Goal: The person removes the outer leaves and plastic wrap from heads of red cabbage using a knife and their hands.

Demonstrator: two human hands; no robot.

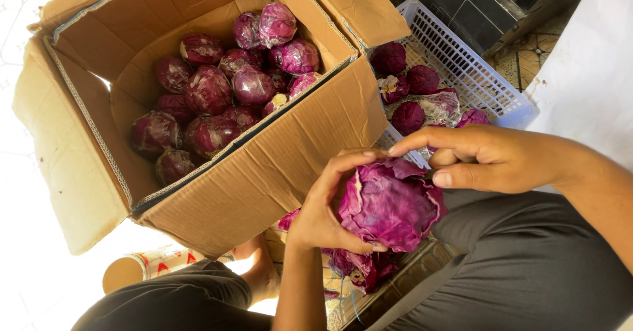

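Far left: open cardboard box (264, 166) filled with wrapped red cabbages (210, 90). Far right: white plastic crate (475, 74) holding trimmed cabbages (409, 117). Near centre: loose purple leaves (356, 268) on the floor. Near left: tape roll (142, 268).

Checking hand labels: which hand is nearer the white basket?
Right. The right hand is just below the basket, by its near rim; the left hand is lower, cupping the cabbage beside the box.
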